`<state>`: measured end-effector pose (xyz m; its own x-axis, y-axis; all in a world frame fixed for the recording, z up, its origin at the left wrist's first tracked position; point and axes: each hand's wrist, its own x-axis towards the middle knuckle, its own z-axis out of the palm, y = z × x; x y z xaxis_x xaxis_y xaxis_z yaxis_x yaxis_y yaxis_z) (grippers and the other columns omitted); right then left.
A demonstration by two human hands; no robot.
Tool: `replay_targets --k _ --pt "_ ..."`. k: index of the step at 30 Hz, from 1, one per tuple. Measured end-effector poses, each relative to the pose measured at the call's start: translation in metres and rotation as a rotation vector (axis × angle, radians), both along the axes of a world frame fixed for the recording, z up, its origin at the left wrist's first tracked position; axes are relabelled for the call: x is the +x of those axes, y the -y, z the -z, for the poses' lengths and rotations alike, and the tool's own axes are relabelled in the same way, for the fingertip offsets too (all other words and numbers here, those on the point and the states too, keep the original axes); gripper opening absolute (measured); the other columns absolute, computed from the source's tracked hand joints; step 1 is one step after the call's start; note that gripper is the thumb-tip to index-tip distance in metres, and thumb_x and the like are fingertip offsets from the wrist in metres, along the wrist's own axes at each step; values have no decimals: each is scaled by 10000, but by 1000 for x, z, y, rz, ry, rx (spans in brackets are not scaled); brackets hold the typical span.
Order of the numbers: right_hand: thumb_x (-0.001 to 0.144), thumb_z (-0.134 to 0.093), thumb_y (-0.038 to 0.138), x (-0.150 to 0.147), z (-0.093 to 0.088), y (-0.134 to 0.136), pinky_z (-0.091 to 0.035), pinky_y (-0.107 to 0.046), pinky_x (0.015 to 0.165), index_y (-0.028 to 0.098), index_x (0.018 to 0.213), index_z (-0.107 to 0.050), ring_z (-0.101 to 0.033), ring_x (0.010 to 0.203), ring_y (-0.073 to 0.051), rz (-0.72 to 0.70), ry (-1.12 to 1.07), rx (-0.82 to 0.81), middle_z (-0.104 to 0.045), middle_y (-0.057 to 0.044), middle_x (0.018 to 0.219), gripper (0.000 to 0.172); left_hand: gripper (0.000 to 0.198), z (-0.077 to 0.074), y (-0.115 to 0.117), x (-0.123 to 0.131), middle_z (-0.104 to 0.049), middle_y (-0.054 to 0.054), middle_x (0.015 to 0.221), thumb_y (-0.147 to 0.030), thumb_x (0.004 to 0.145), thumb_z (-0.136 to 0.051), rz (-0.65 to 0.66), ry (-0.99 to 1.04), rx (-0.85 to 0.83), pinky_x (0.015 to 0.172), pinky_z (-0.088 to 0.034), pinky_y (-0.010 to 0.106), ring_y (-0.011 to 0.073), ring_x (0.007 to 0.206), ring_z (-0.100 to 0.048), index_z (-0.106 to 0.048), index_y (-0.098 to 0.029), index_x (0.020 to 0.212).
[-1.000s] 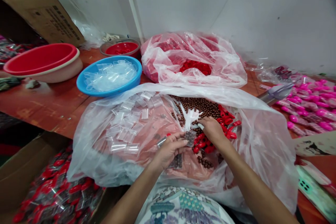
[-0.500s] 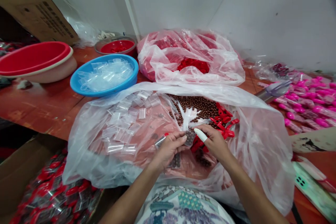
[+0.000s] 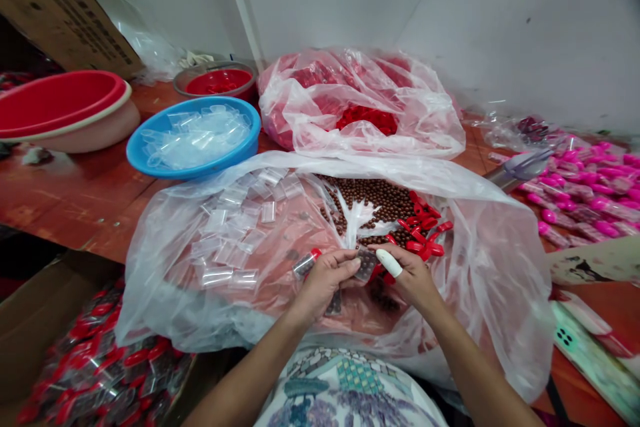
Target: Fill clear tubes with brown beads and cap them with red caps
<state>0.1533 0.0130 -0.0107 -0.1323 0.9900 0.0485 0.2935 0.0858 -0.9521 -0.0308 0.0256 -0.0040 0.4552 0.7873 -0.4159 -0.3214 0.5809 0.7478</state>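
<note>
Between thumb and fingers, my left hand (image 3: 327,278) holds a clear container (image 3: 367,263) with brown beads inside. My right hand (image 3: 406,271), a white cover on one finger, is closed at the container's right side; whether it grips anything else is hidden. Behind my hands lie loose brown beads (image 3: 387,195) on a plastic sheet (image 3: 495,240). Red caps (image 3: 425,230) sit at the beads' right. A filled container with a red cap (image 3: 305,263) lies left of my left hand. Clear empty containers (image 3: 230,253) are spread farther left.
A blue basin (image 3: 195,163) of clear pieces stands back left, beside a red basin (image 3: 60,107). Behind the sheet is a bag of red pieces (image 3: 360,80). Pink-capped tubes (image 3: 595,193) and a phone (image 3: 595,360) are right. A box of filled containers (image 3: 115,373) is lower left.
The view has shifted slightly. My right hand's fingers have come closer to the container's top right edge, and the container is turned a little. The red-capped container beside my left hand shows more.
</note>
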Motion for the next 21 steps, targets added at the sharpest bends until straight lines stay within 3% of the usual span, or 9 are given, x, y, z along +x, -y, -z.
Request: replay_targets --k 3,8,11,13,17,21 --pt "828 -553 376 -5 -3 -2 -480 -332 833 229 986 -666 -624 908 -196 66 -97 -100 -691 -28 950 244 389 -1 -1 0 -693 102 927 -326 716 -696 12 -17 22 673 -514 259 158 743 -640 -670 -121 1045" --pt "825 -547 337 -4 1 -7 -478 -325 813 218 996 -601 -597 896 -184 114 -110 -70 -642 -39 967 215 366 2 0 -4 -694 100 931 -316 718 -695 -16 -27 14 681 -517 265 159 751 -640 -673 -123 1028" --pt "844 -513 299 6 3 -9 -435 -363 888 232 1123 -556 -543 1024 -204 304 103 99 -570 -63 1151 290 347 5 1 -8 -699 91 912 -308 722 -691 -32 -32 8 678 -514 254 147 726 -641 -675 -128 1019" --pt "855 -499 276 13 3 -8 -407 -375 908 236 1098 -578 -522 1036 -213 338 307 203 -579 -62 1130 258 336 6 2 -11 -698 92 928 -302 728 -686 -43 -23 1 681 -512 240 138 726 -641 -675 -128 1016" --pt "862 -519 280 17 7 4 -427 -355 787 224 935 -653 -539 850 -218 35 647 218 -647 -51 880 162 305 7 1 -16 -693 104 969 -267 743 -668 -72 19 -31 697 -518 239 142 756 -645 -671 -117 1008" --pt "828 -572 266 11 23 17 -423 -386 794 226 1019 -653 -520 874 -250 -103 868 245 -638 -81 962 211 284 5 1 -19 -692 131 966 -282 771 -623 -119 35 -72 666 -533 266 179 777 -653 -668 -92 977"
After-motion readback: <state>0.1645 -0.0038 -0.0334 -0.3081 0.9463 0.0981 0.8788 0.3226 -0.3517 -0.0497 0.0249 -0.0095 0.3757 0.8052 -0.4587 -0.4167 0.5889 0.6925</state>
